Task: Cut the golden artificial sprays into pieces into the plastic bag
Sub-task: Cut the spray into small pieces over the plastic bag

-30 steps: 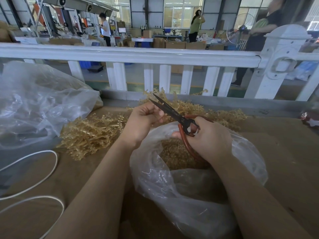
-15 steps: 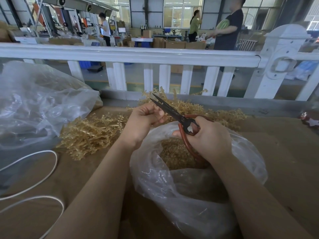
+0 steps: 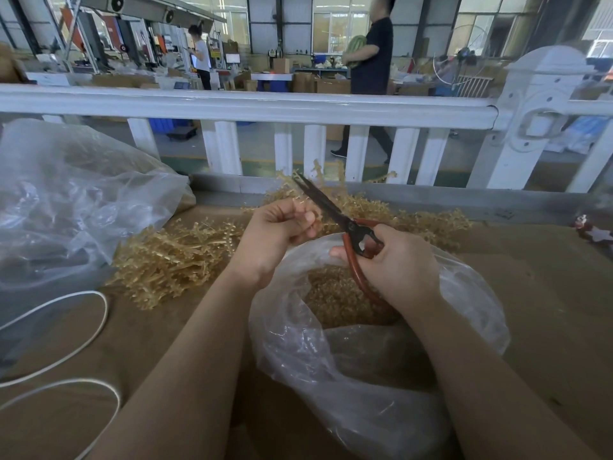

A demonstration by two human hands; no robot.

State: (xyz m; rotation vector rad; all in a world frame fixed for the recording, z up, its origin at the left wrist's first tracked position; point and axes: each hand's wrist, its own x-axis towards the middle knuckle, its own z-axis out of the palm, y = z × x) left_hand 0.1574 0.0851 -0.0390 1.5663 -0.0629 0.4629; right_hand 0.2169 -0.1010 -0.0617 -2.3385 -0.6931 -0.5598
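Across the upper third of the frame a white fence [image 3: 252,106] runs from edge to edge, with one thick post [image 3: 537,114] at the right. Beyond it two people stand or walk in a workshop: one in white [image 3: 200,59] at upper left, one in dark clothes [image 3: 371,61] at upper centre carrying a green melon [image 3: 355,49].

On the brown table [image 3: 547,293] there are two plastic bags. The big bag [image 3: 76,200] lies crumpled at the left edge. The small bag [image 3: 365,360] sits open at lower centre, with cut golden pieces [image 3: 335,293] in it. One white cord [image 3: 83,330] loops at the lower left. A small red and white trinket [image 3: 593,230] lies at the right edge.

The sprays [image 3: 172,257] lie in a heap from centre left, behind the hands, to the right of centre, against the foot of the fence.

The left hand [image 3: 277,234], at the centre of the frame, pinches a thin sprig [image 3: 303,214] in curled fingers, above the far rim of the small bag. The right hand [image 3: 394,263] grasps the red handles of one pair of scissors [image 3: 331,207]; the dark blades point to the upper left, their tips slightly parted, just right of the sprig. The right hand covers the lower loop of the handle.
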